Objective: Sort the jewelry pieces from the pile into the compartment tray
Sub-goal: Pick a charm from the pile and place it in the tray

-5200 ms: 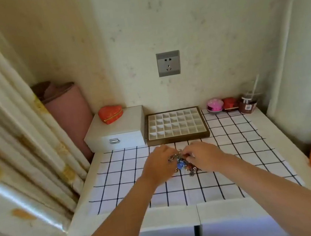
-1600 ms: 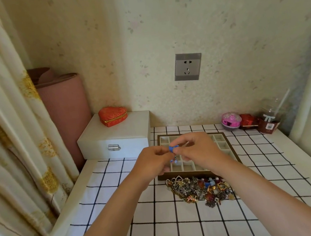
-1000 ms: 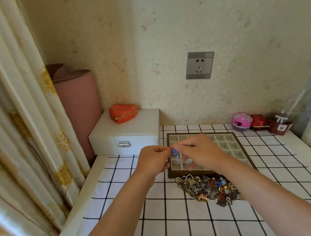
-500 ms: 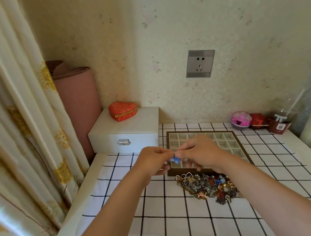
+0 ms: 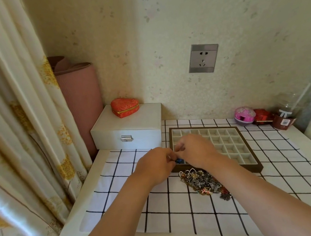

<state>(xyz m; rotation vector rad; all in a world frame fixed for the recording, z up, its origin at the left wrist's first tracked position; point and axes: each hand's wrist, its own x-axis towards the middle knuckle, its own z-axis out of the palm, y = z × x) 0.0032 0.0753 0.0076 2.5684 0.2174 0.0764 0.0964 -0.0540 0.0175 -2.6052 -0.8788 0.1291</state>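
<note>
A brown compartment tray with cream cells lies on the checked cloth. In front of it sits a tangled pile of jewelry. My left hand and my right hand meet over the tray's front left corner. Between their fingertips they pinch a small blue jewelry piece, just above the tray's edge. The cells under my right hand are hidden.
A white jewelry box with a red heart-shaped case stands left of the tray. A pink ball, a red box and a clear bottle line the back right. Curtains hang on the left.
Both hands lifted the blue piece out of the pile and carried it to the tray's front left corner. In the last second they lowered it slightly.
</note>
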